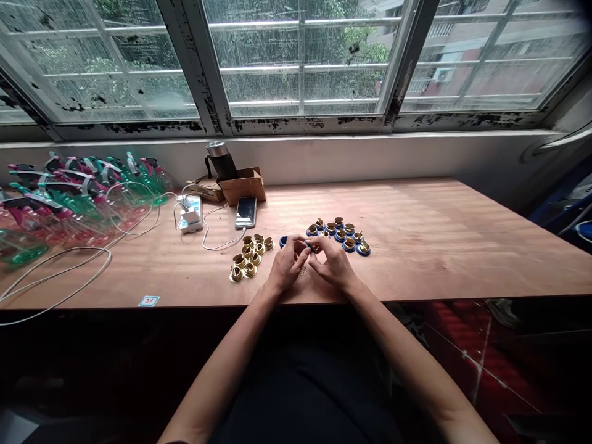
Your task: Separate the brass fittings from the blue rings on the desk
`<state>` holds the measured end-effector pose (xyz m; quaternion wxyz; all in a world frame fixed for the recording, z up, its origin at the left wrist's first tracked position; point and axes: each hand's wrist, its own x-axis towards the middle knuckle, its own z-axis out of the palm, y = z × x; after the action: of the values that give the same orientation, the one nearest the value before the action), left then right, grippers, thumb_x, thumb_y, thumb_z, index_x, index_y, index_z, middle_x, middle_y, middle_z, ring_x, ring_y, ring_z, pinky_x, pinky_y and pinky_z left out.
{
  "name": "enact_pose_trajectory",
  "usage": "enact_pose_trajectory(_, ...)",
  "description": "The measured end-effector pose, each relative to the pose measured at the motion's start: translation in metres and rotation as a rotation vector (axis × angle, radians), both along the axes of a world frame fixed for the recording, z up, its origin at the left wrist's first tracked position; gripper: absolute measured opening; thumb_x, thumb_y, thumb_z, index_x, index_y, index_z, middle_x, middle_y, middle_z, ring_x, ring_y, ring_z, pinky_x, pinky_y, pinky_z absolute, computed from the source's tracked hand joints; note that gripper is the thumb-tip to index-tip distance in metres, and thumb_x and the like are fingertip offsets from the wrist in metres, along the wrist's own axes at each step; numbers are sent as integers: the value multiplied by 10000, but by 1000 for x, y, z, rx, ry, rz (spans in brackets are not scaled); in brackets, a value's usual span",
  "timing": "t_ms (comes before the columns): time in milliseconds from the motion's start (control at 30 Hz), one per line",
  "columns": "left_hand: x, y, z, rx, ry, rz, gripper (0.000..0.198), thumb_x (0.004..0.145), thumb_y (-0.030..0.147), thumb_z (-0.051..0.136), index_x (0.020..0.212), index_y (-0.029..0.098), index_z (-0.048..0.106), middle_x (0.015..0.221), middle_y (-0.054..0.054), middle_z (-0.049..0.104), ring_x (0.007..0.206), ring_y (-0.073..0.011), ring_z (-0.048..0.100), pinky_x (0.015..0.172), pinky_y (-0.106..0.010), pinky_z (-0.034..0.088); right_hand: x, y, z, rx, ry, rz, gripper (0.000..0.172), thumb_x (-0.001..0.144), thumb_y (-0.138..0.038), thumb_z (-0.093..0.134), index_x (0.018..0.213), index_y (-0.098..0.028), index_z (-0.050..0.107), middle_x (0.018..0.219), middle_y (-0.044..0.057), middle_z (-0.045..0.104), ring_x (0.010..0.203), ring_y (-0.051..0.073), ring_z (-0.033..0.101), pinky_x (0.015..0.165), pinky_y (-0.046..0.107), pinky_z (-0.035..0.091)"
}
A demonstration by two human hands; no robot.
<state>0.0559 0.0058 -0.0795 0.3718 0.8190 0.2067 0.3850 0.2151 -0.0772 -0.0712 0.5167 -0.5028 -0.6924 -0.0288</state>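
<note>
My left hand (287,264) and my right hand (335,265) meet near the table's front edge, fingertips pinched around a small dark-blue round piece (310,247). Fingers cover most of it, so its exact kind does not show. Just beyond my left fingers lies a blue ring (283,241). To the left sits a group of gold metal cup-shaped pieces (248,255) with flared rims. Behind and to the right of my hands, several similar gold pieces with blue rings around their bases (349,244) lie close together. A thin pale ring (303,270) rests on the wood between my hands.
The wooden table (416,246) runs below a window. A phone (246,213) on a white cable, a power strip (190,214), a cardboard box (243,185) and a black flask (221,160) stand at the back. Many spray bottles (83,197) crowd the left.
</note>
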Motion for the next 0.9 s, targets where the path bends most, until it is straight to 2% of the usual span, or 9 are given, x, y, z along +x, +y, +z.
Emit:
enact_pose_trajectory(100,0,1,-2,24,-14,22,328,1028,434,576,1271,231,492,1038,-68,730,888,-207,709,770,-322,546,0,-1,1,-15,10,-6,278,911,-141,612,1169,-243,624,1067,69,732,891,228,697,819,388,592)
enact_pose_trajectory(300,1,0,-3,0,-16,30,351,1008,430,613,1264,226,486,1086,-74,722,864,-196,704,784,-327,551,0,-1,-1,-25,7,-3,317,910,-123,611,1202,-245,625,1158,83,738,978,247,717,872,411,600)
enact_pose_trajectory(500,0,-1,0,-19,-37,0,292,1050,431,536,1254,235,462,1076,-68,726,953,-210,714,851,-346,549,0,0,-2,-9,-1,5,391,872,-67,597,1213,-255,630,1184,78,739,1051,263,721,927,438,605)
enact_pose_trajectory(733,0,2,-2,-6,-52,30,332,1020,443,590,1244,226,479,1039,-69,691,887,-201,690,782,-325,546,1,0,-5,-27,28,13,315,911,-135,627,1204,-252,623,1161,74,738,994,248,732,894,410,614)
enact_pose_trajectory(900,2,3,-5,-9,-54,44,369,989,449,638,1229,224,471,1059,-62,674,832,-178,656,742,-309,538,1,-1,-4,-49,31,13,341,911,-116,607,1226,-247,598,1162,86,733,1020,258,725,899,417,610)
